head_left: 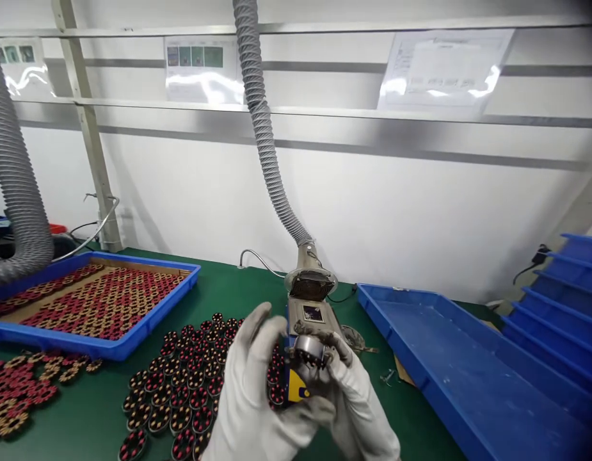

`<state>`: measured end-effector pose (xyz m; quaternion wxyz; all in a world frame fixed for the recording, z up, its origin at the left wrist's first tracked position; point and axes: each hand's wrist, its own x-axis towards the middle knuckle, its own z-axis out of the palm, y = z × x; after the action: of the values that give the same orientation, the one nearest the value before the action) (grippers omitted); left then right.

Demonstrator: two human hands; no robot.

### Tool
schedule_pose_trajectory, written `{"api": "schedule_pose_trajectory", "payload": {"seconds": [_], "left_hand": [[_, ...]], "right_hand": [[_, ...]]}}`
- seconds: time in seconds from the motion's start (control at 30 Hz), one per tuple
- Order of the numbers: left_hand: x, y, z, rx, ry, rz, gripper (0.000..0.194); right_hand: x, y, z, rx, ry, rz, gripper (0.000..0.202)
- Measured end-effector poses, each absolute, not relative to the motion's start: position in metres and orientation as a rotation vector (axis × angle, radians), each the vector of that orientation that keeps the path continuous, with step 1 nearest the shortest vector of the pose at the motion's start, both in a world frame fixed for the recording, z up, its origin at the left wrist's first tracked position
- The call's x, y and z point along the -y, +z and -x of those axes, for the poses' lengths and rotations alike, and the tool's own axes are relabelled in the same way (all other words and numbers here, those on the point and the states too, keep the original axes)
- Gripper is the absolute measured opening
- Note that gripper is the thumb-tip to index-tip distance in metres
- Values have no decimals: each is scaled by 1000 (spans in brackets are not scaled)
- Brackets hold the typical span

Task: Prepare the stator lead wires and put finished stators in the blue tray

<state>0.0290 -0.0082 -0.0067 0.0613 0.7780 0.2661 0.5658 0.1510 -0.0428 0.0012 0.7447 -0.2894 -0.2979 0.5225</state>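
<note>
Both hands wear white gloves with grey-stained fingertips. My right hand (353,390) grips a short metal ring (309,347) with a shiny outer wall and dark parts inside. Just left of it, my left hand (262,390) is curved with thumb and fingers apart, holding nothing. Behind the hands stands a small boxy machine (324,315) with a dark window on top and a yellow patch low on its front, partly hidden by the hands. Many round black-rimmed parts (185,378) with red and tan segments lie to the left of my left hand.
A blue tray (156,320) of red and tan toothed rings stands at left, with loose rings (17,397) before it. At right are another blue tray (449,365), screws (386,376) and stacked blue trays (559,307). A grey hose (264,128) hangs over the machine.
</note>
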Motion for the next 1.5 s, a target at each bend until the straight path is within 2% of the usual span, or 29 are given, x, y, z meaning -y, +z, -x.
{"api": "schedule_pose_trajectory", "payload": {"seconds": [0.03, 0.1, 0.2, 0.3, 0.43, 0.67, 0.87, 0.97, 1.07, 1.2, 1.27, 1.37, 1.5], "left_hand": [[6, -8, -29, -772, 1597, -2301, 63], [1, -10, -26, -631, 1462, -2273, 50], [-5, -10, -20, -520, 1573, -2387, 28], [-7, -8, -16, -604, 1644, -2518, 32], [-6, -8, -15, -630, 1535, -2398, 38], [-9, -9, -14, -626, 1519, -2430, 37], [-14, -14, -13, -553, 1398, -2394, 32], [-14, -15, -13, -491, 1411, -2443, 34], [-10, -12, -14, -472, 1490, -2595, 25], [-3, -6, -12, -547, 1590, -2773, 21], [-2, -4, -10, -597, 1631, -2795, 24], [-2, -3, -7, -657, 1676, -2801, 23], [-3, -4, -7, -708, 1756, -2825, 19]], "right_hand": [[41, -1, -153, 673, 1168, 631, 28], [38, -4, -154, 723, 1216, 608, 24], [34, -4, -147, 808, 1225, 591, 26], [33, -2, -141, 833, 1228, 614, 33], [38, -4, -138, 693, 1369, 513, 25], [35, -7, -140, 776, 1340, 582, 25], [36, -8, -163, 1195, 971, 822, 29], [39, -6, -167, 1291, 834, 909, 17], [38, -6, -160, 1176, 787, 823, 3], [33, -9, -152, 732, 1096, 606, 7], [32, -11, -153, 634, 1100, 583, 11], [32, -11, -155, 665, 1002, 648, 12], [34, -9, -146, 808, 1057, 794, 27]]}}
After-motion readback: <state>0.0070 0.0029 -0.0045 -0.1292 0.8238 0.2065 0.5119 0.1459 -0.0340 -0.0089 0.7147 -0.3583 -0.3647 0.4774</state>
